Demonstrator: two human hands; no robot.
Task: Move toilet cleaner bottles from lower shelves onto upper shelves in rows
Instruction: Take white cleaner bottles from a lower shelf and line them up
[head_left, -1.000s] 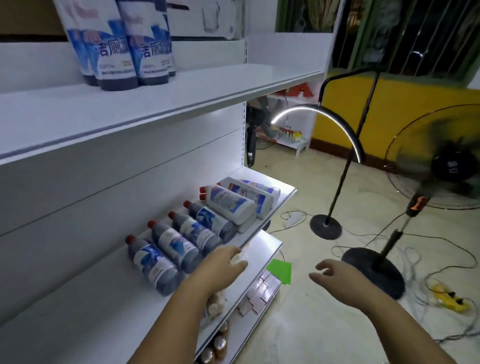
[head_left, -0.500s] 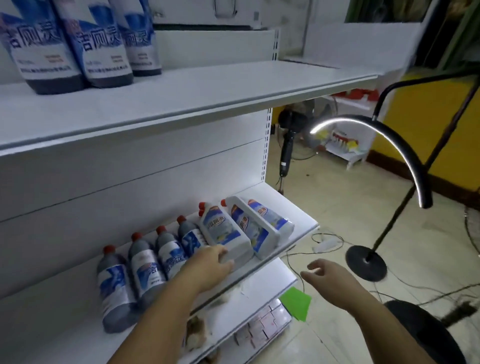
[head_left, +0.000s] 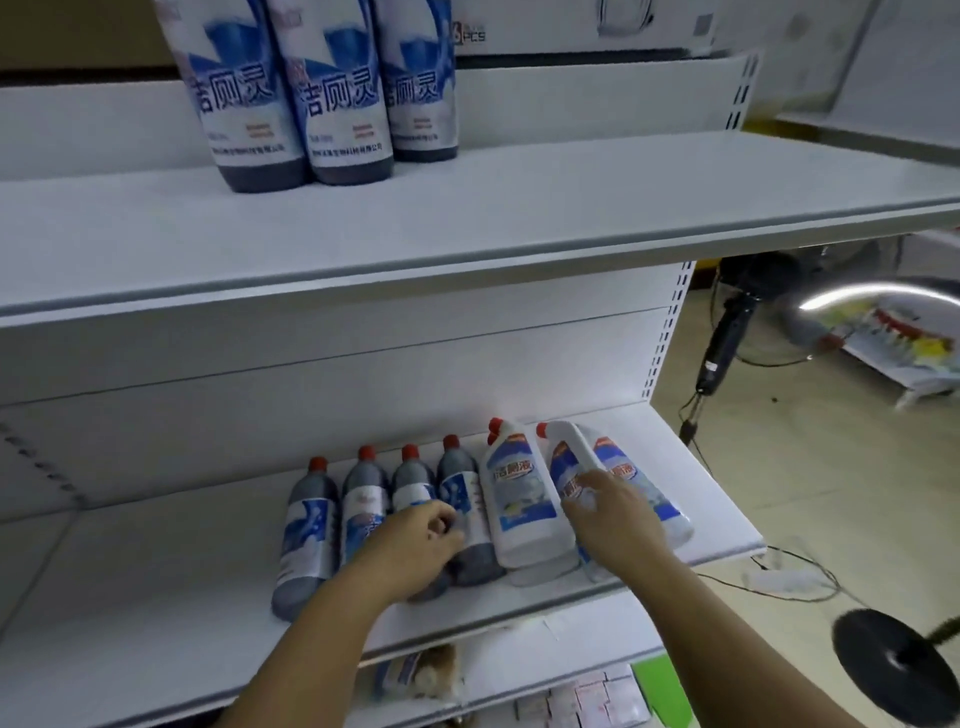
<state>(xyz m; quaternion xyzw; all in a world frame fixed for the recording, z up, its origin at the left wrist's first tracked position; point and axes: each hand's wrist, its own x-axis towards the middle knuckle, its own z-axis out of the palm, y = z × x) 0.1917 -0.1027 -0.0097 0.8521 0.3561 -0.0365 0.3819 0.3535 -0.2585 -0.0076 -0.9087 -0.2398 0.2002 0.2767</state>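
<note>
At lower shelf (head_left: 156, 597), gripping dark bottle (head_left: 413, 483) in curled left hand (head_left: 415, 545), touching white bottle (head_left: 563, 457) with straight fingers of right hand (head_left: 615, 522).

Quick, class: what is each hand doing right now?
Left hand: fingers curled round a dark bottle.
Right hand: open, straight fingers touching a white bottle.

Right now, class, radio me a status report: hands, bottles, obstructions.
Left hand curled on dark bottle, lower shelf. Right hand touching white bottle. Three bottles upright on upper shelf. Nothing seen in the way.
</note>
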